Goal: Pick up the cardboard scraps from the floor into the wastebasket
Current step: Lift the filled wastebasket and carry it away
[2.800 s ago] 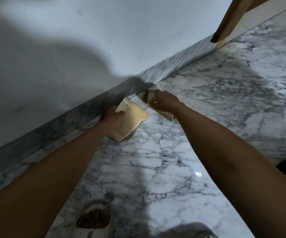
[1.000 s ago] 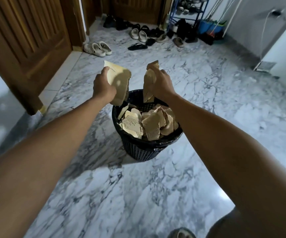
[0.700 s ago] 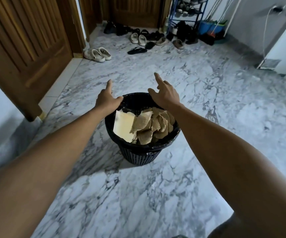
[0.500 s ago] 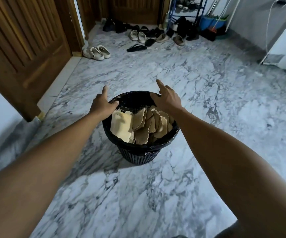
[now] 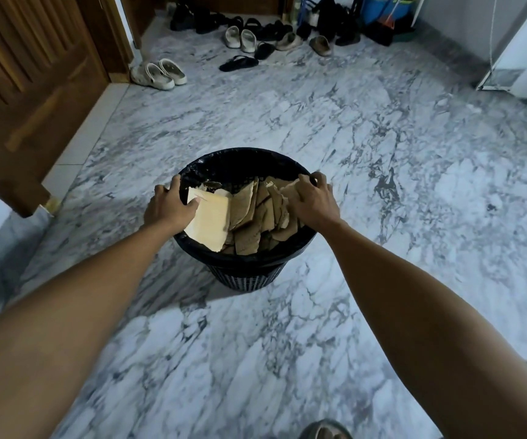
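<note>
The black wastebasket [image 5: 249, 274] stands on the marble floor [image 5: 382, 160], well apart from the wooden door [image 5: 27, 83] at the floor's left edge and the shoes [image 5: 246, 39] along its far edge, and the cardboard scraps [image 5: 255, 213] fill it to the rim. The left hand [image 5: 168, 207] grips the rim's left side, thumb on a pale scrap and fingers [image 5: 175, 185] curled over the edge. The right hand [image 5: 314, 201] holds the right side of the rim, its fingers [image 5: 317, 180] curled over it.
</note>
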